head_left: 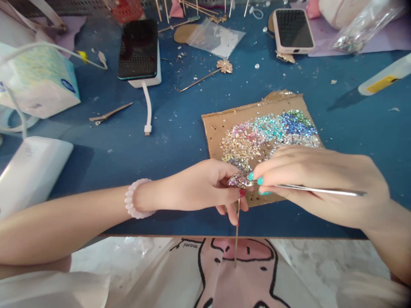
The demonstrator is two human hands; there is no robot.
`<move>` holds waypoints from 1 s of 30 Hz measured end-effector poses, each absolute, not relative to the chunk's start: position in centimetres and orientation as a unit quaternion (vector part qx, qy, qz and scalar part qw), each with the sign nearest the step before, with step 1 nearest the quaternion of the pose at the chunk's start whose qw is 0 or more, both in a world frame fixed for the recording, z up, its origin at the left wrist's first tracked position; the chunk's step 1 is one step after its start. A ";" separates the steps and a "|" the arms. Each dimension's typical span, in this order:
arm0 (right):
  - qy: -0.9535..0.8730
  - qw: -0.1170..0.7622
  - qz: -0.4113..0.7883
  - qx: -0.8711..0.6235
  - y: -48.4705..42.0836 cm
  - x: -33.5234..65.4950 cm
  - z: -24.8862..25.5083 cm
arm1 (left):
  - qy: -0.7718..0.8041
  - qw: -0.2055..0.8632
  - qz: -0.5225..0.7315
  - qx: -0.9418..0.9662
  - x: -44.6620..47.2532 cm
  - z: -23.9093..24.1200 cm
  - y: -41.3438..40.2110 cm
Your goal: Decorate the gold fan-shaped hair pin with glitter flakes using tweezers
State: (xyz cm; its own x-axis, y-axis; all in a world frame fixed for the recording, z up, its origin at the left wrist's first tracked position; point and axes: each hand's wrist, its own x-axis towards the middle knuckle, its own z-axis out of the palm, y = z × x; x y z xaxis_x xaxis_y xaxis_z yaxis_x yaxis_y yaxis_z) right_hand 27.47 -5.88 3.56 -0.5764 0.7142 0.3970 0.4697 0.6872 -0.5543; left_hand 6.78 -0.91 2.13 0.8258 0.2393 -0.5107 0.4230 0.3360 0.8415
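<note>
Between the thumb and fingers of my left hand (218,188) is a hairpin with a rhinestone-covered head (238,180); its thin metal stem points down past the table edge. My right hand (324,184) is closed around metal tweezers (321,189), and its fingertips meet the ornament's right side. Whether the tweezer tips hold a stone is hidden by the fingers. Just beyond both hands lies a piece of cardboard (213,128), spread with small rhinestones (268,128) in pink, gold, turquoise, blue, green and clear patches.
A phone (138,49) on a white stand, a hair clip (111,113), a tissue box (41,81) and a white power bank (35,171) are on the left. Behind lie another hairpin (205,79), a plastic bag (218,38) and a pink-framed device (293,30). A glue bottle (385,75) is at right.
</note>
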 end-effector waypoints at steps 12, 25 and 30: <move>-0.867 0.312 0.213 -0.325 -5.9 27.4 3.2 | 0.293 0.766 -0.059 0.569 6.9 2.3 -0.9; -0.869 0.310 0.184 -0.340 -5.9 27.5 3.6 | 0.296 0.773 -0.052 0.559 6.9 2.3 -1.0; -0.872 0.311 0.188 -0.327 -6.0 27.5 3.6 | 0.289 0.766 -0.064 0.570 6.8 2.1 -0.9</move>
